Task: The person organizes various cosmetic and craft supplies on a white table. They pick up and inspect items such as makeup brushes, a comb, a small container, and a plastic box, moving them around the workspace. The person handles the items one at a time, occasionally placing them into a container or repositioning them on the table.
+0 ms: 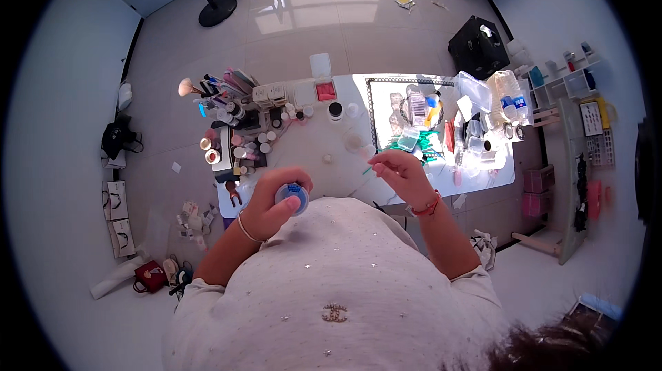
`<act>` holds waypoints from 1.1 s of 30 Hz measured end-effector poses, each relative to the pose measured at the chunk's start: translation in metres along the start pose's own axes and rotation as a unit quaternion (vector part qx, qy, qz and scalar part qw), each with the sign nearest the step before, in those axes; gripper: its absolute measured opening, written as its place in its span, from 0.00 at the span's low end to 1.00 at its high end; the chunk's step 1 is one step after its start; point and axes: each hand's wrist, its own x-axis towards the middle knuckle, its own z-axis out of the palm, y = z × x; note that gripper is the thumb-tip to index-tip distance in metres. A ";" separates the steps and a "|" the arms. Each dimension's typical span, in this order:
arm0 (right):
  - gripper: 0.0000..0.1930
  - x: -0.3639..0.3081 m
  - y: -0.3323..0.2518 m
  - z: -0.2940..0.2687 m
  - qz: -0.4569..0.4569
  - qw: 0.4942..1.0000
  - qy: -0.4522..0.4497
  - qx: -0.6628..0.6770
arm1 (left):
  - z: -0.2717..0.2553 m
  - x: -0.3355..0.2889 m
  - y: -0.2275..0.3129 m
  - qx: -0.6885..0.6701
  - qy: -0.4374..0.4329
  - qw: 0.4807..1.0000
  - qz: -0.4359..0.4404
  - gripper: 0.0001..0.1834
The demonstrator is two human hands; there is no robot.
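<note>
My left hand (265, 198) is wrapped round a small round clear tub (301, 198), held near my body at the table's front edge. Bunched blue pieces (294, 188) show inside it, too small to name for certain; my thumb lies across its mouth. To the right, my right hand (407, 176) pinches a thin green stick (367, 170) between thumb and fingertips, its free end pointing down and left. The two hands are apart. More green sticks (431, 145) lie in a loose pile just beyond my right hand. A small pale round thing (327, 158) rests on the tabletop between the hands.
Bottles and jars (248, 147) crowd the white table's (310, 138) left side, with makeup brushes (186, 87) behind. A box with a pink inside (325, 91) and a dark-lidded jar (336, 111) stand at the back. Clear containers (474, 92) fill the right.
</note>
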 end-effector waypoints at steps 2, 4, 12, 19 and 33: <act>0.08 -0.011 0.076 -0.036 0.092 0.974 0.138 -0.158 | -0.006 -0.003 -0.002 0.000 -0.006 1.000 0.000 0.23; 0.11 -0.035 0.142 -0.081 0.132 0.925 0.215 -0.282 | -0.008 -0.004 -0.005 -0.010 -0.003 1.000 0.003 0.22; 0.21 -0.051 0.222 -0.133 0.359 0.800 0.215 -0.429 | -0.009 -0.006 -0.001 0.049 -0.019 0.998 -0.031 0.27; 0.10 -0.028 0.251 -0.144 0.400 0.760 0.236 -0.456 | -0.006 -0.009 0.003 0.068 -0.006 0.997 -0.029 0.26; 0.07 -0.018 0.230 -0.122 0.344 0.780 0.311 -0.420 | 0.004 -0.018 0.004 0.056 0.037 0.998 -0.006 0.21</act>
